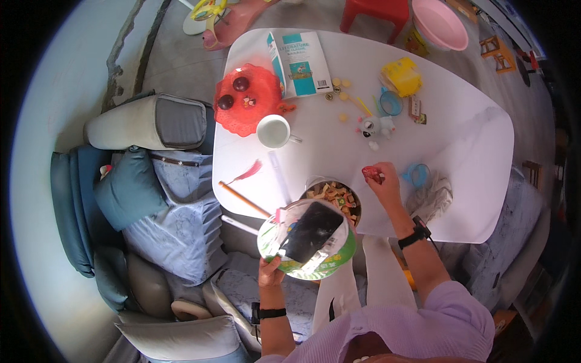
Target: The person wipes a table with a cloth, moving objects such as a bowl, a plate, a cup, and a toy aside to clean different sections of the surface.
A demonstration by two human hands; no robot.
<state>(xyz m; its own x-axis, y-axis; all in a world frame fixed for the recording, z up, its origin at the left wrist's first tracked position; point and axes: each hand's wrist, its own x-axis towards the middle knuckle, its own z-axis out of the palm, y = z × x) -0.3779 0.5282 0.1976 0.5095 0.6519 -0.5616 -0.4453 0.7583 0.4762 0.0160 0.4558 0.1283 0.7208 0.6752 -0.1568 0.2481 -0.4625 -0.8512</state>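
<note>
My left hand (271, 273) grips the lower left rim of a green and white round hand fan (336, 258), on which a black smartphone (313, 231) lies. Other small items, one of them pink, lie on the fan too, but glare blurs them. My right hand (385, 179) pinches a small red object (371, 173) above the white table (472, 181); what it is I cannot tell. Between my hands stands a round pot (359, 211) of small wooden blocks (333, 193), partly hidden by the fan. A crumpled cloth (431, 197) and a blue cup (417, 174) are right of my right hand.
On the table are a red scalloped tray (254, 120) with dark round fruits, a white mug (273, 131), a propped book (306, 63), a plush toy (374, 127), another blue cup (390, 103) and a yellow packet (401, 77). A sofa (181, 240) with cushions stands left.
</note>
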